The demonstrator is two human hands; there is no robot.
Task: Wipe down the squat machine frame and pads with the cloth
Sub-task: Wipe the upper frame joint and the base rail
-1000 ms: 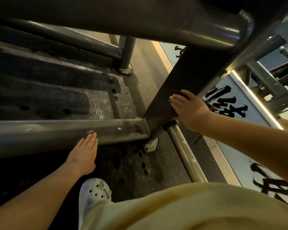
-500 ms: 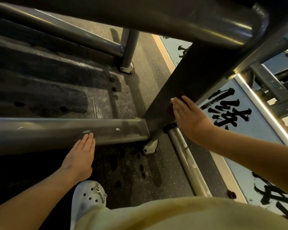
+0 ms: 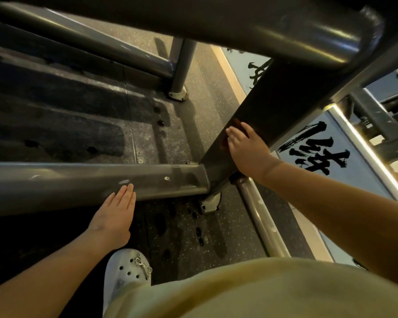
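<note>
The squat machine's dark grey frame fills the view. A slanted post [image 3: 283,106] rises from a floor joint, where a horizontal beam [image 3: 78,180] meets it. My right hand [image 3: 246,150] lies flat on the post's lower face. It presses a dark red cloth [image 3: 236,123] against the metal, and only the cloth's edges show past the fingers. My left hand [image 3: 115,214] is flat with straight fingers, its fingertips touching the near side of the horizontal beam. No pads are in view.
A thick rounded bar [image 3: 216,26] crosses overhead, close to the camera. A chrome tube [image 3: 260,216] runs along the floor from the joint. The floor is speckled black rubber [image 3: 182,237], and my white clog [image 3: 126,271] stands on it. A pale blue strip with black lettering [image 3: 317,154] lies to the right.
My right hand has slid the cloth a little up and leftwards across the slanted post. My left hand stays at the horizontal beam.
</note>
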